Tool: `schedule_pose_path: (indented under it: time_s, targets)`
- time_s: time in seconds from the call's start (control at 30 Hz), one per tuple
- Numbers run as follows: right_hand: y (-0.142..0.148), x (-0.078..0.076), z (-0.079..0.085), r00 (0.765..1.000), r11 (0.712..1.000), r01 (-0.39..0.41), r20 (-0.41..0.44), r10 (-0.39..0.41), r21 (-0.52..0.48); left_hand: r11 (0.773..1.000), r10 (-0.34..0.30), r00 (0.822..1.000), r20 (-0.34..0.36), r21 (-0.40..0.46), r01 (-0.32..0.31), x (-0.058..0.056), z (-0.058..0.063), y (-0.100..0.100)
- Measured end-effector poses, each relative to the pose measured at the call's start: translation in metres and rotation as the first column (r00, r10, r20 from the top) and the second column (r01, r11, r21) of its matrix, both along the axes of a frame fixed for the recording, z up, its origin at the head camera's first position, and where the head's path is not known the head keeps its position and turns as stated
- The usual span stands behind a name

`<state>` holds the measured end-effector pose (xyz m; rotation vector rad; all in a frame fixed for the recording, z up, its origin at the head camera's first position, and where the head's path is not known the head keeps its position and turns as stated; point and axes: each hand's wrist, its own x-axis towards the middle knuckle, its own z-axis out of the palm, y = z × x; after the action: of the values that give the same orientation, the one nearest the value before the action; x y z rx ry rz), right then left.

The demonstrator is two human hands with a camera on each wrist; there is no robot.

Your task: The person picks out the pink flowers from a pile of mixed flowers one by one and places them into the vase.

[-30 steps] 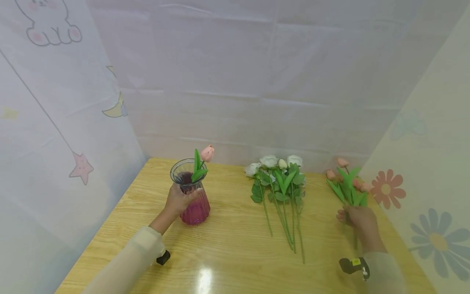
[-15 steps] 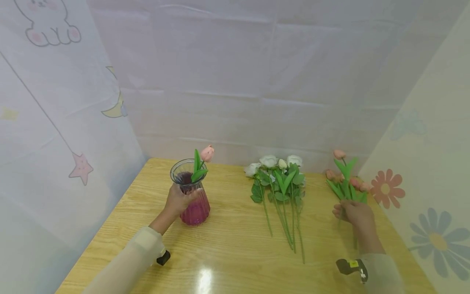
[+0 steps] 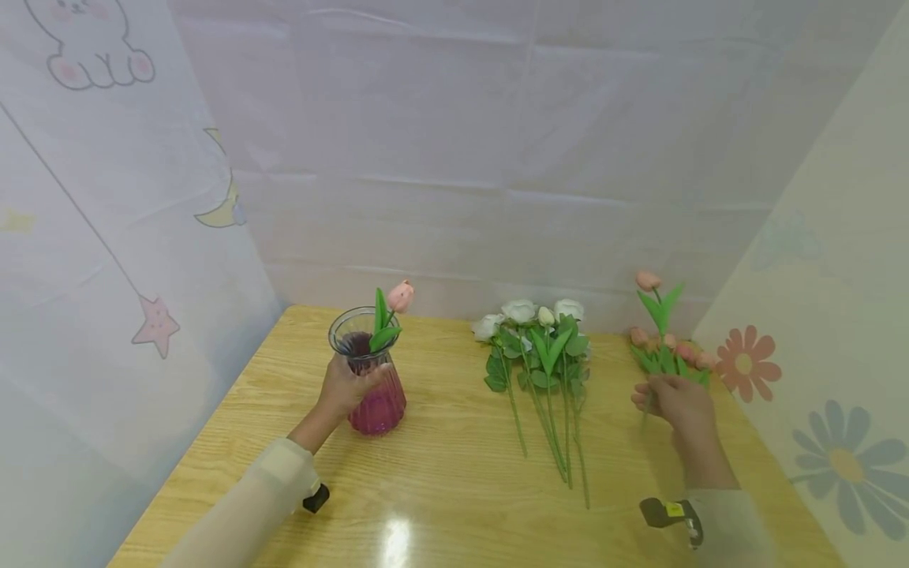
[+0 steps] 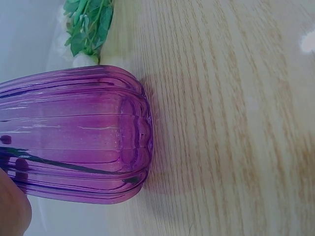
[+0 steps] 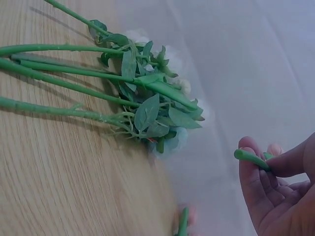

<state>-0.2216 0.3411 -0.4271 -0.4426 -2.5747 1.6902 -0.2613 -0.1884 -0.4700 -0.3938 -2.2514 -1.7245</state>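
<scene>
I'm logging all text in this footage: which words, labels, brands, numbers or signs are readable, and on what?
None can be read in any view.
Yellow patch on the black wrist device at the right sleeve: too small to tell whether it bears text.
Vase: no writing visible.
Wall cloth: drawings such as a star, no visible writing.

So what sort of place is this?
Probably an improvised indoor booth, maybe for working with flowers: printed sheets flank a wood-grain tabletop, where a ribbed glass vase holds one pink tulip.
</scene>
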Motion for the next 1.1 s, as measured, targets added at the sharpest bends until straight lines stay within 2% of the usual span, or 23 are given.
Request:
schedule_pose_path:
  time_s: [0.23,0.47,0.73,0.8,1.03,1.1]
  targets:
    - [-0.015,0.002,0.007,0.999,1.000,0.013,-0.041,-0.012,0.017,1.000,0.001,1.000,0.003,0.001,-0.001,-0.001,-0.001,0.000]
    - [-0.030,0.002,0.013,0.994,0.999,0.019,-0.105,-0.022,-0.031,1.000,-0.004,1.000,0.003,0.015,0.004,0.001,0.002,0.001]
    - [-0.045,0.004,0.020,0.988,1.000,-0.016,-0.156,0.015,-0.009,1.000,0.005,0.999,0.039,0.022,-0.006,0.002,0.004,0.003]
    - [-0.049,0.005,0.022,0.986,1.000,-0.019,-0.167,0.017,-0.010,1.000,0.004,0.999,0.046,0.019,-0.005,0.004,0.007,0.004]
    - [-0.066,0.007,0.033,0.986,0.999,-0.025,-0.168,0.019,-0.032,1.000,-0.011,1.000,0.017,0.004,0.011,0.022,0.035,0.009]
    - [-0.070,0.007,0.036,0.986,0.998,-0.030,-0.167,0.020,-0.054,1.000,-0.010,1.000,0.017,0.003,0.010,0.022,0.036,0.009]
